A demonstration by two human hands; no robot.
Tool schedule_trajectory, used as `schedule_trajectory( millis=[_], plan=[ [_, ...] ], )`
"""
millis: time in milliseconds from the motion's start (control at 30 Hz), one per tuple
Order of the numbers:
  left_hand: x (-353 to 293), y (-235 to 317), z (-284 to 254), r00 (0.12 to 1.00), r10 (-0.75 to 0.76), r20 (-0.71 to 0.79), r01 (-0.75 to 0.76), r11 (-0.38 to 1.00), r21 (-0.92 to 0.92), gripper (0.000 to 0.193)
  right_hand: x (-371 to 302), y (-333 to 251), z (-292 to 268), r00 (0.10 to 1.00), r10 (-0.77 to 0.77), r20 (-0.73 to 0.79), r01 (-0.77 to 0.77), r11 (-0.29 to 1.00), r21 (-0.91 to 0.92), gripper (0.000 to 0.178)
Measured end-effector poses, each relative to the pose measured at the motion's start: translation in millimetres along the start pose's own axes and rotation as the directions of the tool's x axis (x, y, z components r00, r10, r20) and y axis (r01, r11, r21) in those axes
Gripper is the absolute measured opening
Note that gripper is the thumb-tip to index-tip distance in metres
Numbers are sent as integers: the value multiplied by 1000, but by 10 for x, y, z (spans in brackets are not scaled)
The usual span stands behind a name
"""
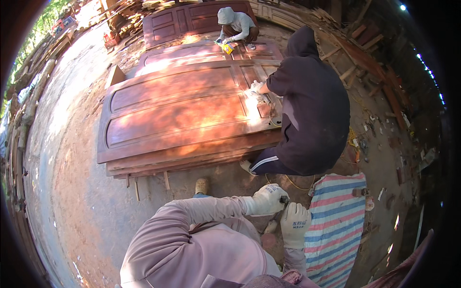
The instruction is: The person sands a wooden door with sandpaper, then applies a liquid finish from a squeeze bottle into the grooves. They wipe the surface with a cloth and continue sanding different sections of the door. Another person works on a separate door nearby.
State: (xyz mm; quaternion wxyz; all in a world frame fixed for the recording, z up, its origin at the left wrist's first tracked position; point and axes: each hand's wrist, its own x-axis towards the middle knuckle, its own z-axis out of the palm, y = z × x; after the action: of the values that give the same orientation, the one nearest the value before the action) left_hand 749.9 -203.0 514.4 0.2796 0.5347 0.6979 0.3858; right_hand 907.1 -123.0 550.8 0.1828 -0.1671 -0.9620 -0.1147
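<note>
Left hand: the person's left hand (268, 199), in a white knitted work glove with dark print on its back, is clenched round a small dark piece (284, 199) that pokes out at the fingertips.
Right hand: the right hand (295, 224), in a matching white glove, comes up just below and to the right, its curled fingers against or very near the same piece; whether they grip it I cannot tell.
Small dark piece: between the two gloves, in front of the person's chest; too small to make out its kind.
Striped sheet: a red, blue and white striped plastic sheet (336, 225) lies just right of the grip, a small brown block (360, 192) at its far right edge.
Cord: a thin yellow cord (297, 186) curves over the ground just beyond the grip.
Door leaves: a stack topped by a reddish-brown panelled wooden door leaf (177, 117) stands beyond the grip and to its left, sun-patched.
Nearer co-worker: a person in a dark hooded top (314, 110) bends over the stack, beyond and right of the grip, one white-gloved hand (258, 88) at the door surface.
Farther co-worker: well beyond the grip, a person in a pale grey hooded top (242, 24) crouches by a yellow item (227, 48).
</note>
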Motion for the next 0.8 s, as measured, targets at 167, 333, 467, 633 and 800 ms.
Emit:
schedule_trajectory(
  millis=[167, 333, 467, 633, 800],
  plan=[
    [22, -4, 8, 987, -51, -150, 15, 972, -234, 21, 80, -86, 170, 984, 109, -139, -100, 993, 67, 8],
    [96, -42, -362, 849, 484, -215, -450, 873, 187, 21, 91, -162, -15, 946, 312, -82, -212, 793, 571, 7],
    [110, -29, -676, 573, 817, 66, -780, 519, 349, 24, 18, -130, -253, 864, 274, 422, -484, 228, 845, 5],
    [-9, -41, -825, 458, 847, 270, -875, 376, 305, 23, -25, -78, -289, 966, -78, 247, -215, 289, 933, 5],
    [-163, -139, -753, 786, 594, 170, -613, 785, 94, 32, 117, -105, -333, 973, 59, 224, -211, 624, 752, 11]
  ],
)
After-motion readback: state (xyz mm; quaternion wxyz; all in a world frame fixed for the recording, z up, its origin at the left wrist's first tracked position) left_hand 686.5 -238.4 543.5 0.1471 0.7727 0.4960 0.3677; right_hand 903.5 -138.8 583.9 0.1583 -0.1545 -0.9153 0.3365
